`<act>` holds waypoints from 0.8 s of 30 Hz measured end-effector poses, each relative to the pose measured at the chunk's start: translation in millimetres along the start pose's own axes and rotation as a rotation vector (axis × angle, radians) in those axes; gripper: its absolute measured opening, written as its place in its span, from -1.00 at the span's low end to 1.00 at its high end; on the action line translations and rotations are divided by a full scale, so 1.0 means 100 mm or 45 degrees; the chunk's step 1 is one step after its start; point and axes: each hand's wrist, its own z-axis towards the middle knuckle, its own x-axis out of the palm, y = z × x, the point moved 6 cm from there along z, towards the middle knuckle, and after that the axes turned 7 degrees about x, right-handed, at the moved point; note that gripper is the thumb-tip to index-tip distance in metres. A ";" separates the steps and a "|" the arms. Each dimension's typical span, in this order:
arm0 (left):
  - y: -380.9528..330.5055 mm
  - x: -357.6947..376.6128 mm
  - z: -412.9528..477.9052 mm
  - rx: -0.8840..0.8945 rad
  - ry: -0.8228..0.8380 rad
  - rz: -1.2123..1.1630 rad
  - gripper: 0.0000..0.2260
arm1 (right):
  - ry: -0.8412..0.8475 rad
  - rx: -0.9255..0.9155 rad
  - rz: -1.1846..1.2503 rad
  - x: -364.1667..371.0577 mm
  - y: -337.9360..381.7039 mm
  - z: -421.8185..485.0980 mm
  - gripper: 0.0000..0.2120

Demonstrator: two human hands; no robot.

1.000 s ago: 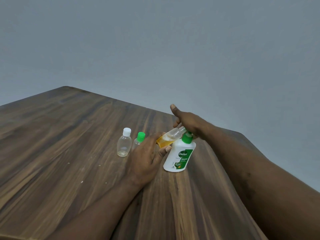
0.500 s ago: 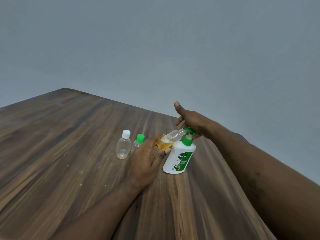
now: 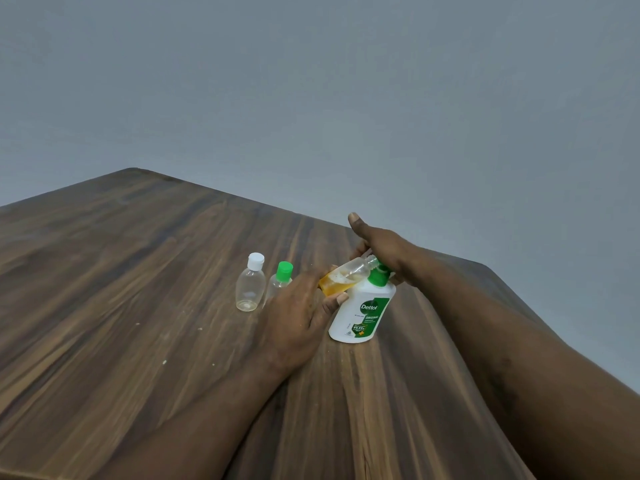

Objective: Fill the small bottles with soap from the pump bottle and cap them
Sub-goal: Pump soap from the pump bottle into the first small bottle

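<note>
A white pump bottle [image 3: 360, 315] with a green pump head stands on the wooden table [image 3: 138, 306]. My left hand [image 3: 298, 317] grips a small clear bottle [image 3: 346, 277], tilted with its open mouth at the pump spout; amber soap fills its lower part. My right hand [image 3: 381, 244] presses down on the pump head, thumb stretched out. To the left stand a clear small bottle with a white cap [image 3: 250, 284] and a second small bottle with a green cap [image 3: 280, 280], partly hidden behind my left hand.
The table's far edge and right corner run close behind the pump bottle, with a plain grey wall beyond. A few pale specks lie on the wood at the left front.
My right hand pushed down on the pump head, rose, and is low on it again. The tilted bottle stays at the spout.
</note>
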 end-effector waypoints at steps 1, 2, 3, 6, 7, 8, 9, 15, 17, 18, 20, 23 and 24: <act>0.01 0.00 0.00 -0.007 -0.002 0.007 -0.65 | -0.010 -0.008 -0.004 -0.01 0.01 -0.01 -0.13; 0.01 0.00 0.01 -0.011 -0.010 0.016 -0.65 | -0.022 -0.016 -0.010 -0.04 0.02 -0.02 -0.14; 0.00 -0.01 0.01 -0.013 -0.022 0.021 -0.66 | -0.036 -0.016 -0.024 -0.07 0.04 -0.03 -0.14; -0.03 -0.04 0.01 0.005 -0.051 0.020 -0.70 | -0.065 -0.017 -0.026 -0.21 0.11 -0.04 -0.13; -0.04 -0.04 0.01 0.011 -0.049 0.018 -0.71 | -0.064 -0.023 0.009 -0.24 0.14 -0.04 -0.12; -0.04 -0.05 0.01 0.015 -0.046 0.016 -0.71 | -0.058 -0.033 0.058 -0.27 0.16 -0.04 -0.12; -0.05 -0.05 0.01 0.017 -0.045 0.018 -0.70 | -0.049 -0.038 0.093 -0.27 0.17 -0.04 -0.11; -0.08 -0.07 0.01 0.023 -0.077 0.025 -0.69 | 0.022 -0.003 0.039 -0.03 0.05 0.01 -0.11; -0.06 -0.06 0.02 0.017 -0.058 0.032 -0.68 | 0.007 0.009 0.029 0.00 0.00 0.05 -0.10; -0.06 -0.05 0.02 0.021 -0.046 0.041 -0.67 | 0.000 0.016 0.033 0.01 -0.01 0.06 -0.10; -0.07 -0.04 0.01 0.039 -0.028 0.047 -0.66 | -0.013 0.024 0.031 0.01 -0.02 0.07 -0.10; -0.07 -0.04 0.02 0.037 -0.014 0.040 -0.66 | -0.002 0.015 0.021 0.02 0.00 0.05 -0.11; -0.07 -0.04 0.02 0.032 -0.013 0.043 -0.65 | 0.000 0.016 0.023 0.03 0.01 0.04 -0.11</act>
